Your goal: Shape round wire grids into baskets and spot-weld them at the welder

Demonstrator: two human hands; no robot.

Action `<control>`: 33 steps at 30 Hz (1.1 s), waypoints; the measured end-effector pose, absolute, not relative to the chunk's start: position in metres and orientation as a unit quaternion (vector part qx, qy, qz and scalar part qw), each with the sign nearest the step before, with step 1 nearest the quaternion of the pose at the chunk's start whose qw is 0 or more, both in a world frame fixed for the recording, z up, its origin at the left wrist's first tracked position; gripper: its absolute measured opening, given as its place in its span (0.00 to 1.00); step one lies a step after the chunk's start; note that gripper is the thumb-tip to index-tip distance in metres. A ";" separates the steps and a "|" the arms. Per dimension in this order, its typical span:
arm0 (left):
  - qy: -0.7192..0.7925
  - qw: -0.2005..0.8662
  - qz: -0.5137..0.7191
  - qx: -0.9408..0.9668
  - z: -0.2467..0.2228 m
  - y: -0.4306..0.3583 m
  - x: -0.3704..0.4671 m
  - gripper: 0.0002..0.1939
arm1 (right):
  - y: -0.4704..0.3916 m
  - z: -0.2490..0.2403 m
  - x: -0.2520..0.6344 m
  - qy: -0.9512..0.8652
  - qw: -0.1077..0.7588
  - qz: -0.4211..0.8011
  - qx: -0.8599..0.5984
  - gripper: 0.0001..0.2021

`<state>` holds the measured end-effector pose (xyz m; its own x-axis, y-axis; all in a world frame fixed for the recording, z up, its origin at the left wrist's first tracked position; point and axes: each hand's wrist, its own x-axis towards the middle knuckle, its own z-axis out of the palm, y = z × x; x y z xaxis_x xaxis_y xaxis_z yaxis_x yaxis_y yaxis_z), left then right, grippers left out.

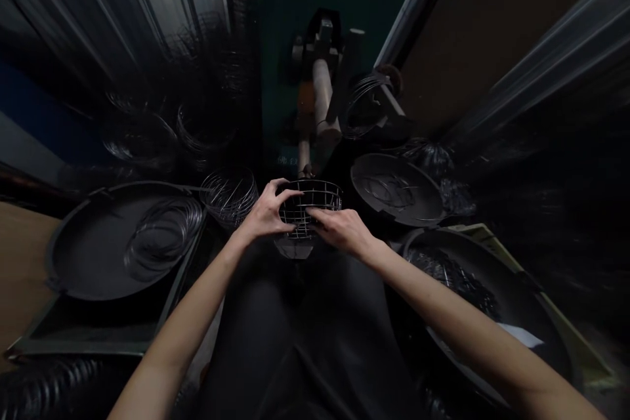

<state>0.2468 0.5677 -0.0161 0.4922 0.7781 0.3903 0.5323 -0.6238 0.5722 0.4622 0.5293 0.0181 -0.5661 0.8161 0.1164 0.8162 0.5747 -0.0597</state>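
Observation:
A small round wire basket, with a grid of thin metal rods, is at the middle in front of the machine's lower arm. My left hand is curved around its left side, thumb low on the mesh and fingers along the upper part. On the near right side, my right hand has its fingers closed against the mesh, the forefinger pointing left across it. Whether a loose wire sits between those fingertips is too dark to see. Beneath the basket is a small dark metal block.
A green machine with a thick metal arm stands ahead. At left, a large black pan bears wire rings, beside a wire bundle. To the right are a smaller pan and a large pan with short wires.

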 end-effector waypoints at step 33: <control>0.398 0.228 0.349 0.817 -0.009 0.603 0.255 0.36 | 0.555 0.022 0.475 -0.896 0.063 -0.115 -0.425 0.16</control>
<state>0.2552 0.6026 -0.0086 0.4395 0.8094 0.3896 0.4914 -0.5797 0.6500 0.4745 0.5547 0.0218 -0.6305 0.7473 0.2100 0.7761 0.6120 0.1521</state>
